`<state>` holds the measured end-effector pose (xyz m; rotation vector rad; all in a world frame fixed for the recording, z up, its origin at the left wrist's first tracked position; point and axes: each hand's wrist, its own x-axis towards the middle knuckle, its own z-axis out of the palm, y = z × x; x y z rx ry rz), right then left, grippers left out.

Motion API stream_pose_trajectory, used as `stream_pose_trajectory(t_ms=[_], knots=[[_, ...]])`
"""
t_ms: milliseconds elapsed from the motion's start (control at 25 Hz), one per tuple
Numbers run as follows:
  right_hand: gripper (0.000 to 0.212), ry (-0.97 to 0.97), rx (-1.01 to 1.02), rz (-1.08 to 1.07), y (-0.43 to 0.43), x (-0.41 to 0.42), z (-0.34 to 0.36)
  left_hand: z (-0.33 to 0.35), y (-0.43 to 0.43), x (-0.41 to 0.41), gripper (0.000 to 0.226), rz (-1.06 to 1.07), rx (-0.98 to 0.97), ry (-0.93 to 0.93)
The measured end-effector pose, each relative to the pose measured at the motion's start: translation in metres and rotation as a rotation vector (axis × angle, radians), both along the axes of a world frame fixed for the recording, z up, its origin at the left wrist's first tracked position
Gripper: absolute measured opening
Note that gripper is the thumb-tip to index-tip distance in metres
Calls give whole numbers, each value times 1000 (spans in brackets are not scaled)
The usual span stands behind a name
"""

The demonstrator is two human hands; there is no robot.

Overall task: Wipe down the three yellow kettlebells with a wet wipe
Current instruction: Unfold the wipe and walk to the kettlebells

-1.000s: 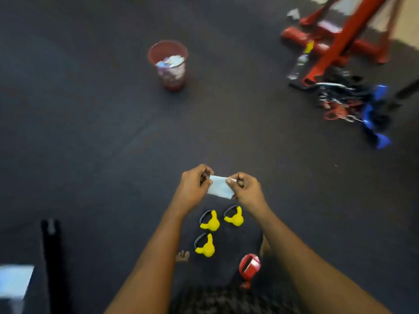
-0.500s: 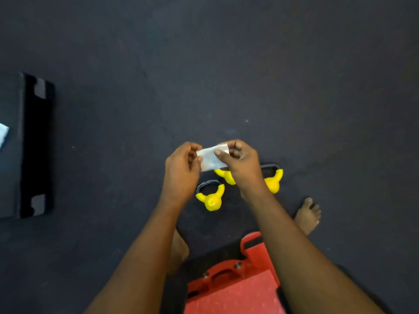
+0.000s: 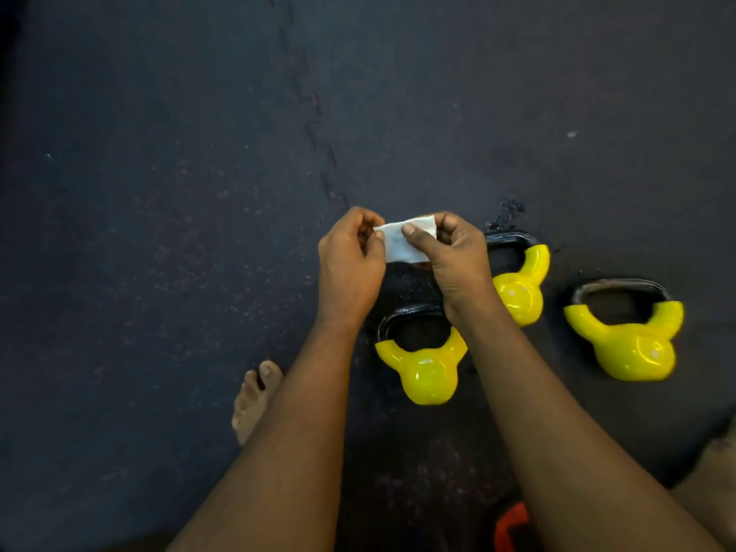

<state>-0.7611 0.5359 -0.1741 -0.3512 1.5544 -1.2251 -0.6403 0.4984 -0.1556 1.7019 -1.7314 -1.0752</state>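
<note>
White and folded small, the wet wipe (image 3: 402, 243) is pinched at its two ends. The left hand (image 3: 348, 268) and the right hand (image 3: 458, 264) each have a thumb and curled fingers closed on the cloth, holding it above the dark rubber floor (image 3: 179, 233). From my seat I read this as the unfolding step, with no wiping of the yellow begun.

The three kettlebells sit on the floor below and to the right of the hands. The nearest kettlebell (image 3: 426, 372) lies between the forearms, and the middle kettlebell (image 3: 521, 292) is partly hidden behind the right wrist. The far-right kettlebell (image 3: 633, 344) is well apart from both hands. All three show black handles (pointing away from the camera, as far as I can tell).

To do this step well, I would draw the ends apart gently, so the wipe opens to a full sheet rather than tearing or staying a wad. Then I would lay it across one palm, leaving the other hand free. A glossy, rounded shell will probably tip under a sideways rub, so I would steady the handle before pressing, starting with the nearest one.

A bare foot (image 3: 255, 396) rests just left of the left forearm, and something red (image 3: 511, 527) shows at the bottom edge. Neither looks to be in the way.
</note>
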Motion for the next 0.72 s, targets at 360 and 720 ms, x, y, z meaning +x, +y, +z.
stream_pose_trajectory(t_ms=[360, 720], knots=[[10, 118, -259, -5, -30, 8, 54, 40, -21, 0, 12, 45, -268, 192], [4, 298, -424, 42, 105, 73, 203, 172, 93, 72, 13, -68, -410, 295]])
